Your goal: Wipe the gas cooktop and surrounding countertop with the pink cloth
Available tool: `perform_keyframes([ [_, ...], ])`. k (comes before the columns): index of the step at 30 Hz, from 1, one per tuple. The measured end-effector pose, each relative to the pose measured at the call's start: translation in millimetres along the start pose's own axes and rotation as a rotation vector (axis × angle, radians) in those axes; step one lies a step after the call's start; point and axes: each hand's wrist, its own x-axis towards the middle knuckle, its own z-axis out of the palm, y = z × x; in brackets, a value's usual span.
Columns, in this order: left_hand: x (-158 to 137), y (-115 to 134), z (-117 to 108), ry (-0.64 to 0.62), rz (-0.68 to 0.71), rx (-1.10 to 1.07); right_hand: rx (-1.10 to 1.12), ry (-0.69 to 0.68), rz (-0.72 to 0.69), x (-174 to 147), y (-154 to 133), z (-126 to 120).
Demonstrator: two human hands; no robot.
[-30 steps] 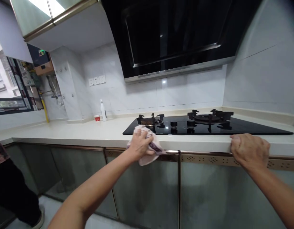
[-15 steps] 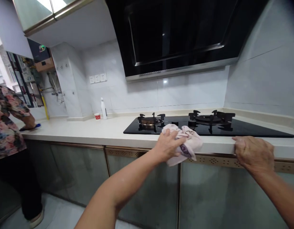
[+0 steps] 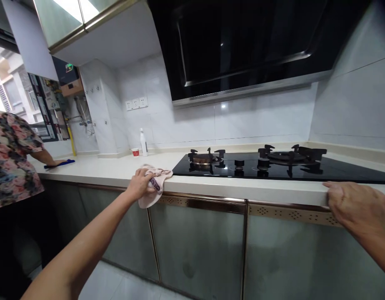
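Note:
My left hand (image 3: 138, 184) is closed on a pale pink cloth (image 3: 151, 199) with a purple pattern. The cloth lies over the front edge of the white countertop (image 3: 230, 186), just left of the black gas cooktop (image 3: 248, 171), and part of it hangs down in front. My right hand (image 3: 356, 204) grips the countertop's front edge near the cooktop's right part; most of its fingers are out of sight.
Two burners with black pot supports (image 3: 291, 156) stand on the cooktop, under a black range hood (image 3: 242, 46). Further back are a white spray bottle (image 3: 143, 143) and a red cup (image 3: 135, 152). At left, another person (image 3: 16, 158) has a hand on a blue cloth (image 3: 63, 163).
My left hand has carried the cloth leftward along the counter's front edge, from before the cooktop to beside it. The right hand stays on the edge. The view has turned slightly left.

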Motion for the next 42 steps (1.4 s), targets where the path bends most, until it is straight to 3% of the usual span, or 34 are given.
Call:
perform_keyframes([
  [5, 26.0, -13.9, -30.2, -0.029, -0.033, -0.12, -0.061, 0.022, -0.047, 2.2, -3.5, -0.7],
  [10, 70.9, 19.3, -47.5, 0.062, -0.068, -0.215, -0.07, 0.065, -0.029, 1.5, -6.0, 2.0],
  [14, 106.3, 81.3, -18.6, 0.108, -0.129, -0.23, -0.054, 0.056, -0.027, 1.1, -4.7, 1.9],
  [17, 123.2, 126.6, 14.4, -0.004, -0.303, -0.23, -0.022, 0.057, -0.013, 1.8, -6.2, 0.2],
  [19, 131.5, 145.5, 30.1, -0.083, -0.377, -0.238, -0.005, 0.069, 0.004, 2.5, -8.8, -0.3],
  [22, 142.5, 158.4, 38.7, -0.133, -0.373, -0.237, -0.015, 0.091, 0.044, 3.5, -13.4, -0.4],
  [25, 148.0, 174.6, 35.8, -0.175, -0.302, -0.227, -0.064, 0.08, 0.063, 4.8, -16.2, -0.9],
  [27, 145.4, 198.9, 32.0, -0.19, -0.221, -0.234, -0.086, 0.058, 0.053, 5.3, -16.4, -1.8],
  [33, 110.7, 319.6, 18.7, -0.143, 0.235, -0.348, -0.077, 0.027, 0.022, 4.2, -13.4, -6.0],
  [36, 88.4, 363.1, 15.1, -0.063, 0.397, -0.368, -0.058, 0.015, 0.022, 3.3, -12.0, -7.5],
  [39, 69.2, 371.0, 18.7, 0.087, 0.538, -0.341, -0.049, -0.009, 0.018, 2.5, -8.9, -7.8],
  [42, 56.5, 345.4, 27.2, 0.191, 0.642, -0.253, -0.045, -0.056, -0.019, 1.6, -3.3, -6.3],
])
